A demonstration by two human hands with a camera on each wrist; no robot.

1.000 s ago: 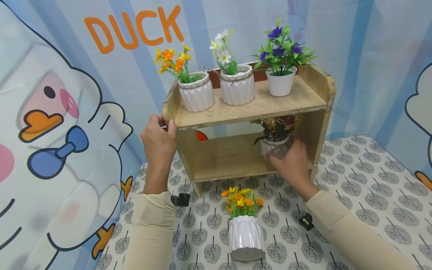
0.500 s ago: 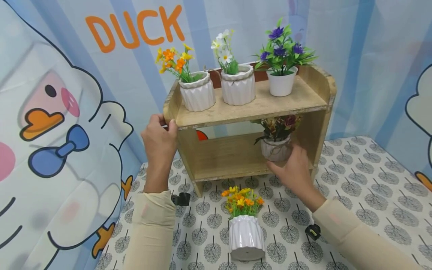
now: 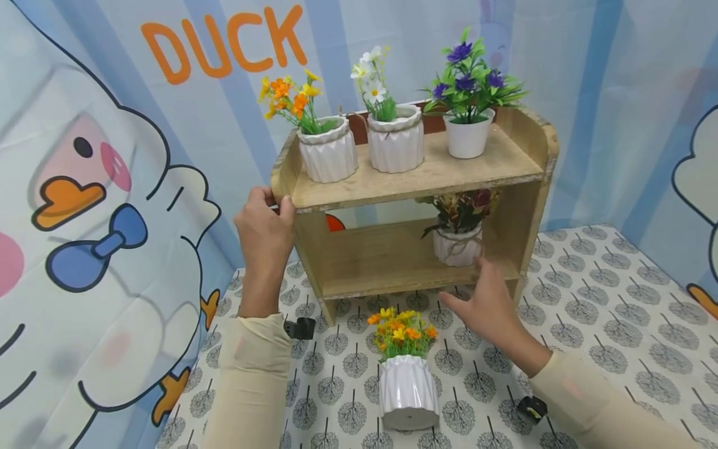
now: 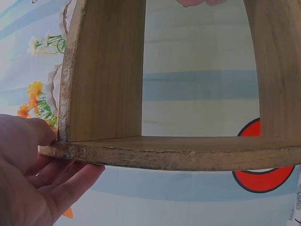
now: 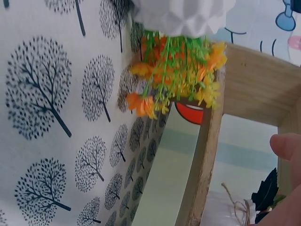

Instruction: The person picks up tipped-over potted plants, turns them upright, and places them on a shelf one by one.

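Note:
My left hand (image 3: 263,234) grips the upper left corner of the wooden shelf (image 3: 370,259), its thumb on the front edge and fingers round the side panel, as the left wrist view shows. On the lower board at the right stands a white pot of dark red and brown flowers (image 3: 457,246), twine tied round it. Just in front of that pot is my right hand (image 3: 485,302), thumb and fingers spread, holding nothing. A glossy white pot with yellow and orange flowers (image 3: 409,393) lies tipped on the tablecloth before the shelf, its base facing me.
Along the top board stand a pot of orange and yellow flowers (image 3: 328,153), a pot of white flowers (image 3: 396,140) and a smaller pot of purple flowers (image 3: 467,134). A tree-print cloth (image 3: 594,349) covers the table. Behind hangs a curtain with a cartoon duck (image 3: 95,249).
My right hand has let go of the pot with dark red flowers and drawn back toward me. The pot stays on the lower board. My left hand keeps its grip on the shelf.

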